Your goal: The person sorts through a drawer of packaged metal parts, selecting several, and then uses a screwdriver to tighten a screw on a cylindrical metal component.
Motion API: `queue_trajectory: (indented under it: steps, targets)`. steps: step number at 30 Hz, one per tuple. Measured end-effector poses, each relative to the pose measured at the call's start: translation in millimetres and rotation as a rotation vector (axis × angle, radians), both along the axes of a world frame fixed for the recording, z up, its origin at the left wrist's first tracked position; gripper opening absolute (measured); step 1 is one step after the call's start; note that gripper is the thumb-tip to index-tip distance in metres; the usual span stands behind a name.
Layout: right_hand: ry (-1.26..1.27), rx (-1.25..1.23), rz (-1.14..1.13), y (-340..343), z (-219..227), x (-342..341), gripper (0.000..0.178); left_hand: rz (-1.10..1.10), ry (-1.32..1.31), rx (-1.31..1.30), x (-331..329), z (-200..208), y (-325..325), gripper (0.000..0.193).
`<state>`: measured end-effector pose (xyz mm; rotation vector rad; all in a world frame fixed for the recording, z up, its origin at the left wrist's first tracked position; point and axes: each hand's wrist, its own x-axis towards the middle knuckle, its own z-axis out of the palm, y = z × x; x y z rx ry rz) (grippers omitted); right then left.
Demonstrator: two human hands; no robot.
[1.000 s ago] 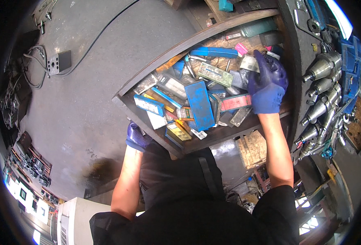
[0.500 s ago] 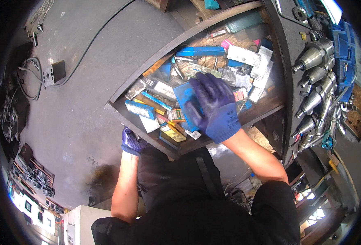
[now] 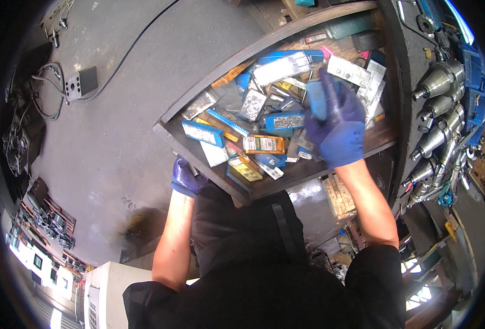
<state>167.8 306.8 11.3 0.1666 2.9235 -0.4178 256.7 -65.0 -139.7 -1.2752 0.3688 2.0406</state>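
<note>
An open wooden drawer [image 3: 242,46] lies in front of me, filled with small boxes and cases. Over its right half is my right hand [image 3: 338,129], in a purple-blue coated glove, with a small blue box [image 3: 317,101] pinched between thumb and fingers; both are smeared by motion. Beneath and beside it lie a blue case [image 3: 284,121], an orange-edged box [image 3: 263,145] and a white case [image 3: 282,68]. My left hand [image 3: 186,176], gloved the same way, is curled just outside the drawer's near left corner. A small grey metal piece shows at its fingers, mostly hidden.
Several metal tool holders [image 3: 439,79] stand along the right, beside blue bins [image 3: 475,71]. On the grey floor at left are a drilled metal block [image 3: 81,83] and a black cable [image 3: 130,50]. A white cabinet [image 3: 116,290] stands at lower left.
My right hand has moved right across the drawer, carrying a blue box. The boxes under it are rearranged, with a white case and an orange-edged box now exposed. The left hand stays near the corner.
</note>
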Motion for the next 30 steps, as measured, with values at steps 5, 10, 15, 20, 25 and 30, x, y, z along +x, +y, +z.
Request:
queue_trajectory:
  steps: [5, 10, 15, 20, 25, 30]
  targets:
    - [0.265, 0.157, 0.014, 35.5, 4.8, -25.3, 0.065, -0.020, -0.046, -0.068, -7.0, 6.5, 7.7, 0.045]
    - [0.368, 0.140, -0.015, 43.4, 8.7, -32.5, 0.056, -0.047, -0.001, -0.067, -7.2, 9.8, 8.0, 0.049]
    - [0.479, 0.074, 0.092, 19.5, 22.8, -14.5, 0.050, -0.035, 0.084, 0.000, 3.2, -1.6, 0.1, 0.065]
    - [0.284, 0.074, 0.204, -26.1, 4.7, -12.7, 0.046, -0.011, 0.104, -0.027, 11.8, -14.2, -5.1, 0.063]
    - [0.187, 0.205, 0.216, -47.6, -48.7, -39.0, 0.048, -0.009, 0.072, 0.089, -7.8, 7.3, 1.1, 0.048]
    - [0.179, -0.021, 0.276, -62.0, -28.2, -22.8, 0.043, -0.032, 0.081, 0.024, -1.7, -2.1, -4.2, 0.048]
